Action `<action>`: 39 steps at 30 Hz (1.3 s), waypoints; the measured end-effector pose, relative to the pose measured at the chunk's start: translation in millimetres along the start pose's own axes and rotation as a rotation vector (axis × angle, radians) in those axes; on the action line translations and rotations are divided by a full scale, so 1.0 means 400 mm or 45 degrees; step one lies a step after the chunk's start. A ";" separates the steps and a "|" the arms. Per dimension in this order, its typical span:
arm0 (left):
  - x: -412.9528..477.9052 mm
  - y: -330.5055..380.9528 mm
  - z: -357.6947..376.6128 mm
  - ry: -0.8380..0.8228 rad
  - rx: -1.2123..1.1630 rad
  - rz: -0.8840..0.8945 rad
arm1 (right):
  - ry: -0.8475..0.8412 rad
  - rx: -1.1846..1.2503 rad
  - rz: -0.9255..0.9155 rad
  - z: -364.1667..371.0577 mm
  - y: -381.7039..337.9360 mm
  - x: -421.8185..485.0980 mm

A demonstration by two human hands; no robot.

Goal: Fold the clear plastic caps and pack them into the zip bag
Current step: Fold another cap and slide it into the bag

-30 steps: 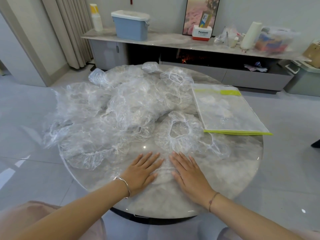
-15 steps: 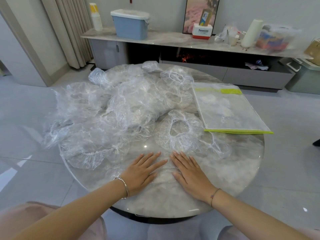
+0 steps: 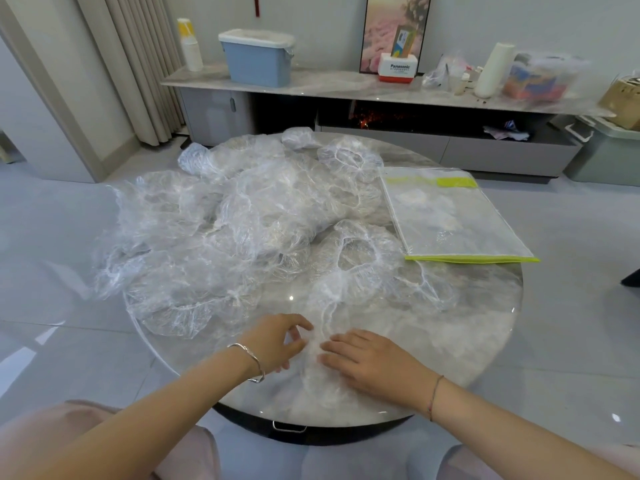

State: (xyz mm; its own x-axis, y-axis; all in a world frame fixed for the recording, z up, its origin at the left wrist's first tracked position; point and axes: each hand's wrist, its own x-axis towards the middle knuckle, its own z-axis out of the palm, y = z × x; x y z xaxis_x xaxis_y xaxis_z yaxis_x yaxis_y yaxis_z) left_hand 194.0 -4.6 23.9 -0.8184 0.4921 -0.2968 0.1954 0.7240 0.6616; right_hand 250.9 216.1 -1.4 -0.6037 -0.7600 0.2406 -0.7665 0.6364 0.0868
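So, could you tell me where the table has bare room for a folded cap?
Bare marble lies at the table's right front, between the zip bag and the right hand. The heap of caps crowds the left and far side; the left hand pinches one cap in front.

A home living room: round marble table (image 3: 467, 323), low media console (image 3: 329, 86), pleated curtains (image 3: 138, 64), framed picture (image 3: 388, 22).

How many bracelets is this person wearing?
2. A silver bangle on the wrist of the left hand, which pinches a clear cap; a thin cord bracelet on the wrist of the right hand, flat on that cap. No others show on the forearms.
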 end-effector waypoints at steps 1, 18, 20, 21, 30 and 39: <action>0.001 0.000 0.000 0.099 0.159 0.060 | 0.009 -0.001 -0.014 0.000 0.000 -0.002; 0.010 -0.054 0.047 -0.121 0.636 0.416 | -0.122 0.271 0.282 -0.018 -0.019 -0.007; 0.009 -0.047 0.040 -0.142 0.409 0.397 | -0.040 0.538 0.521 -0.045 -0.012 0.021; 0.005 -0.037 0.034 -0.116 0.211 0.358 | -0.020 0.715 0.690 -0.058 -0.003 0.033; 0.007 -0.010 -0.007 0.272 -0.280 0.026 | 0.236 1.174 1.205 -0.037 0.081 0.136; 0.019 -0.031 0.012 0.591 0.317 0.205 | 0.544 0.613 1.004 -0.055 0.068 0.167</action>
State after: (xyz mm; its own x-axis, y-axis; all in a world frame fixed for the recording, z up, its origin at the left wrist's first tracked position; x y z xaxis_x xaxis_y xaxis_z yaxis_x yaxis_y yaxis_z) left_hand 187.8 -7.5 10.3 -0.9090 0.3821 0.1667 0.4137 0.7775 0.4737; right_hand 194.6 185.5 38.3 -0.9187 0.0233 0.3943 -0.2478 0.7434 -0.6213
